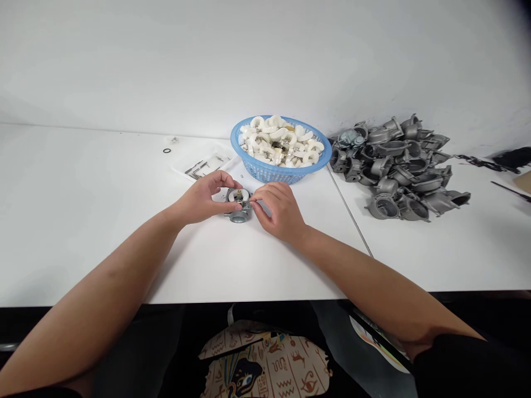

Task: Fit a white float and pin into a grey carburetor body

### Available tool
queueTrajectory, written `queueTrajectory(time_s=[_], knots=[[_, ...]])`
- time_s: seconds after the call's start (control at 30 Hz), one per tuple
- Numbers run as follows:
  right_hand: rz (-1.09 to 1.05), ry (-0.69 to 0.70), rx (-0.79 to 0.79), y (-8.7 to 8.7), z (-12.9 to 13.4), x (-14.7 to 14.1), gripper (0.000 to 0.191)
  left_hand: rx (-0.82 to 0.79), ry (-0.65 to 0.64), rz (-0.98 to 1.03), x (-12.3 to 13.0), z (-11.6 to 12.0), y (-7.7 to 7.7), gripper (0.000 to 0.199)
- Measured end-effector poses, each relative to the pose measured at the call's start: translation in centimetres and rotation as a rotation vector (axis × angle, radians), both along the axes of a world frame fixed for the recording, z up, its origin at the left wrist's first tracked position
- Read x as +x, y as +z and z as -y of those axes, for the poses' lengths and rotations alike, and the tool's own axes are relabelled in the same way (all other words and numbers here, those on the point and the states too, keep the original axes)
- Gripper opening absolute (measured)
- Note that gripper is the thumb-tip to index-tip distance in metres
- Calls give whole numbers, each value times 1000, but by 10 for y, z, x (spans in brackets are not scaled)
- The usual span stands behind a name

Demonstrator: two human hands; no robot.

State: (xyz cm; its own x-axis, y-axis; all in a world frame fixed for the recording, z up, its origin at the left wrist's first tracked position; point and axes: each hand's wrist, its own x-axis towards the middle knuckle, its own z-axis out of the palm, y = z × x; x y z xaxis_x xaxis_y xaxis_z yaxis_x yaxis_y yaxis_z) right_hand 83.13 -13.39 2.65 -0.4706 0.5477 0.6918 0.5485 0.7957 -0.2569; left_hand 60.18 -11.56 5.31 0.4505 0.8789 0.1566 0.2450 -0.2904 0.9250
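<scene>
Clamped by left hand (206, 198) on casting (239, 207); right hand (277, 210) pinching at its right edge, equally near.

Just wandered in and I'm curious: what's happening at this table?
A person's left hand and right hand both grip one small grey metal part on the white table. Behind it sits a blue basket of white pieces, with a heap of grey castings to the right.

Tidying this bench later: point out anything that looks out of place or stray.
A small black rubber ring lies alone on the white table, apart from the flat clear tray of metal pins. Nothing else stands out.
</scene>
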Motion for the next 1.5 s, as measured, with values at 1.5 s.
queueTrajectory(time_s=[1.5], knots=[[39, -17, 124, 0, -4, 4, 7, -140, 17, 115, 5, -1, -7, 43]])
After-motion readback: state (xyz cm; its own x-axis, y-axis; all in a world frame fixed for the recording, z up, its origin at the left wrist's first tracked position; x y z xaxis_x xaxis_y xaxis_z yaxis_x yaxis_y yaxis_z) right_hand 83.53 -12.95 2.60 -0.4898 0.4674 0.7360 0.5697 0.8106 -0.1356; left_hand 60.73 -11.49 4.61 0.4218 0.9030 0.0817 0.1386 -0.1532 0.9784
